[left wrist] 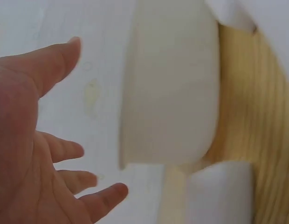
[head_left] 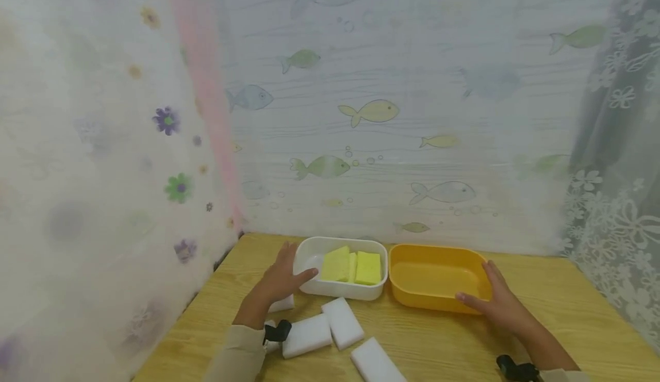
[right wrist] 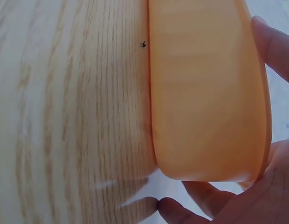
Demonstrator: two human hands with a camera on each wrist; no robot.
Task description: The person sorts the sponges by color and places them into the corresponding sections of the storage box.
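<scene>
A white plastic container [head_left: 342, 289] stands on the table with several yellow sponges [head_left: 336, 264] in its middle and right part. My left hand [head_left: 281, 276] is at the container's left end, thumb over the front rim in the head view. In the left wrist view its fingers are spread, with a gap between them and the white wall. Right beside it stands an orange plastic container [head_left: 438, 304], with nothing inside. My right hand [head_left: 500, 304] holds its right end, thumb at the front rim and fingers around the end wall.
Several white sponge blocks [head_left: 342, 322] lie on the wooden table [head_left: 433, 347] in front of the white container, some partly behind my left forearm. A fish-patterned curtain [head_left: 392, 158] hangs behind the table. A flowered curtain [head_left: 103, 199] hangs along the left side.
</scene>
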